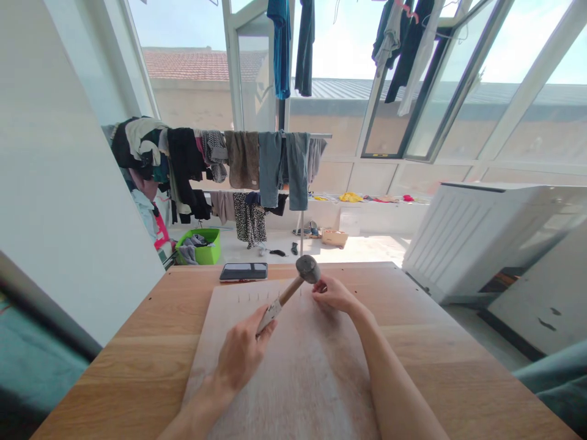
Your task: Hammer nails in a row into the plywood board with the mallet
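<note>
Gripping a mallet [291, 289] by its handle, your left hand [243, 345] held the tool raised over the far part of a pale board [293, 379], near a row of thin upright nails [249, 297]. Your right hand [337, 294] bent its fingertips inward at the board's far right; whether they pinched anything could not be told. The board lay on a wood-grained counter [431, 348], a phone [243, 271] just beyond it. Past the counter, laundry [244, 160] draped a rack above a green basket [211, 252] in a sunlit, windowed room.
</note>
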Motion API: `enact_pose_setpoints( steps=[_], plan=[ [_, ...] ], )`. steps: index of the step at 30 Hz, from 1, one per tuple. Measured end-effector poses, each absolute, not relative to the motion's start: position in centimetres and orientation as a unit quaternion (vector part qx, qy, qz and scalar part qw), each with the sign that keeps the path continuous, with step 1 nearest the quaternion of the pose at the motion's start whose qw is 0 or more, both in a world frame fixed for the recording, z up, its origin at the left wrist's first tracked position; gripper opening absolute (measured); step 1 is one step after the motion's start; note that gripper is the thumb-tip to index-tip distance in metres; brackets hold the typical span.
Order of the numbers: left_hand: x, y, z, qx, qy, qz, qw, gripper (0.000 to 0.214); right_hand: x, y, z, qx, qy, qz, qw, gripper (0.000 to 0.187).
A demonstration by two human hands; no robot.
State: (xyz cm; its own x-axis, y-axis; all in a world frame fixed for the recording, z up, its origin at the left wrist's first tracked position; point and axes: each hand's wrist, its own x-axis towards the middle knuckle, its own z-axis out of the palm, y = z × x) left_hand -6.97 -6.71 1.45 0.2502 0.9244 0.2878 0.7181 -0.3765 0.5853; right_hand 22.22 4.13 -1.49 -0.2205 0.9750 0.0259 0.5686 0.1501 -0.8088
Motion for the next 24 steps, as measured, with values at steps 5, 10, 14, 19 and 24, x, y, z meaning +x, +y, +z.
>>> enact_pose_setpoints(
  steps=[5, 10, 14, 19, 24],
  plan=[
    [-7.0, -6.9, 0.3, 0.812, 0.501, 0.277, 0.117, 0.036, 24.0, 3.8, -0.2, -0.552, -0.67, 0.339, 0.362, 0.022],
    [-6.6, -7.7, 0.2, 0.875, 0.447, 0.184, -0.009, 0.037, 27.8, 3.2, 2.0, -0.596, -0.58, 0.253, 0.494, 0.032],
    [-6.2, -8.2, 0.2, 0.904, 0.388, 0.156, -0.094, 0.043, 28.6, 2.6, 3.6, -0.606, -0.531, 0.202, 0.556, 0.035],
    [-6.4, -7.9, 0.3, 0.909, 0.366, 0.169, -0.104, 0.043, 27.1, 2.2, 6.1, -0.59, -0.533, 0.171, 0.582, 0.032],
    [-6.3, -8.1, 1.4, 0.914, 0.366, 0.161, -0.071, 0.034, 26.4, 1.3, 8.7, -0.575, -0.585, 0.165, 0.548, 0.031]
  ],
)
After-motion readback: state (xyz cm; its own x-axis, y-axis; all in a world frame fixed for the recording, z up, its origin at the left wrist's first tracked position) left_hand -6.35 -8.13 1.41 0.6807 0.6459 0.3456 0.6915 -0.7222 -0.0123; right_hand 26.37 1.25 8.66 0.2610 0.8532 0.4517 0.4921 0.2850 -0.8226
